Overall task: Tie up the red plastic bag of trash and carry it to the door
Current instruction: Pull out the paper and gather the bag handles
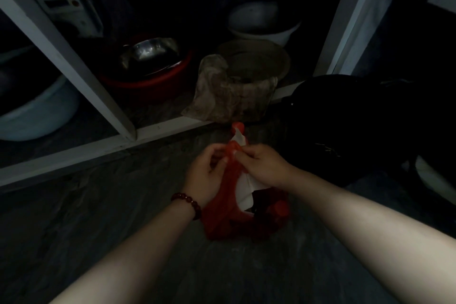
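Pinching red plastic bag (222, 207) top between both hands' fingers (223, 159), bag body on floor below

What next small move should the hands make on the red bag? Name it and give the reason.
Probably cross the two handles and pull the first knot snug. The left hand and right hand pinch them above the red bag, whose mouth gapes with white paper showing.
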`<state>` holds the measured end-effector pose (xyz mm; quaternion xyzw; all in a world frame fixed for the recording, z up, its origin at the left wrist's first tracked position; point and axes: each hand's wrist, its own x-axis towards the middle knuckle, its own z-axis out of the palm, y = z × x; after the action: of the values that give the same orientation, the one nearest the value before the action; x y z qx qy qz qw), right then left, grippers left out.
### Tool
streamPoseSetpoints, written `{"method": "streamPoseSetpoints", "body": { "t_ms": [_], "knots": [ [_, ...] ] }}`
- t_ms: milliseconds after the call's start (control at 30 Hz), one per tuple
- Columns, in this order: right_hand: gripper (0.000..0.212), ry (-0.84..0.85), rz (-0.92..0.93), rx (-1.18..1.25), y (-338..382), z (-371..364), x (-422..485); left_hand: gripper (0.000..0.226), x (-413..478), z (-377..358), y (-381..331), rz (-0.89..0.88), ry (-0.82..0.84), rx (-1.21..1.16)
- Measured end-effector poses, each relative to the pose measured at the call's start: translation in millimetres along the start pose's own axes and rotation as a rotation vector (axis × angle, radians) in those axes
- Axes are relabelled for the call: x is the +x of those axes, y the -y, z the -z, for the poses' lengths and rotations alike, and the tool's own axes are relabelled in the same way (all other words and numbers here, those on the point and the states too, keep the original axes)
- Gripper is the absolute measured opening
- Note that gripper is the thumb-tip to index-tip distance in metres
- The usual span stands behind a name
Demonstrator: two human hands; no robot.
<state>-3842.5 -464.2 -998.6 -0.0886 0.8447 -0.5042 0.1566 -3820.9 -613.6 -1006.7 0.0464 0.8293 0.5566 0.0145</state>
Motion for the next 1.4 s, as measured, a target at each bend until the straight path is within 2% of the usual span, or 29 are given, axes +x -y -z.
{"method": "streamPoseSetpoints", "body": {
  "t_ms": [100, 267, 400, 500, 567, 667, 767, 867, 933, 1033, 1167, 1300, 1400],
  "knots": [
    [0.018, -0.096, 0.064, 0.085, -1, 0, 1, 0.034, -1, -2, 3, -0.001, -0.103, 0.064],
    [0.011, -0.169, -0.001, 0.181, 2, -2, 4, 0.026, -6, -3, 0, -0.107, -0.154, 0.218],
    [0.016, -0.238, -0.114, 0.224, 6, -5, 7, 0.009, -8, -6, -5, -0.136, -0.088, 0.388],
    [0.017, -0.307, -0.205, 0.251, 7, -3, 8, 0.023, -10, -8, -9, -0.183, -0.031, 0.538],
    [0.025, -0.329, -0.239, 0.254, 7, -2, 8, 0.023, -9, -8, -10, -0.215, -0.058, 0.675],
    [0.035, -0.296, -0.256, 0.284, 8, -1, 7, 0.026, -9, -8, -12, -0.274, -0.073, 0.894],
    [0.036, -0.245, -0.269, 0.317, 9, 3, 5, 0.026, -8, -9, -14, -0.308, -0.090, 1.025],
    [0.025, -0.147, -0.204, 0.350, 8, 13, 0, 0.014, -7, -12, -14, -0.301, -0.121, 1.055],
    [0.011, -0.040, -0.056, 0.352, 6, 19, -5, 0.010, -6, -13, -13, -0.242, -0.150, 1.012],
    [0.030, 0.013, 0.124, 0.092, 2, 20, -13, 0.019, -5, -16, -11, -0.098, -0.121, 0.903],
    [0.023, -0.081, 0.332, -0.300, 5, 20, -14, 0.024, -2, -18, -10, 0.017, -0.026, 0.806],
    [0.021, 0.005, 0.335, -0.504, 8, 15, -15, 0.024, 2, -16, -10, 0.122, -0.010, 0.669],
    [0.020, 0.016, 0.263, -0.569, 8, 13, -14, 0.013, -1, -13, -9, 0.068, -0.011, 0.630]
  ]
}}
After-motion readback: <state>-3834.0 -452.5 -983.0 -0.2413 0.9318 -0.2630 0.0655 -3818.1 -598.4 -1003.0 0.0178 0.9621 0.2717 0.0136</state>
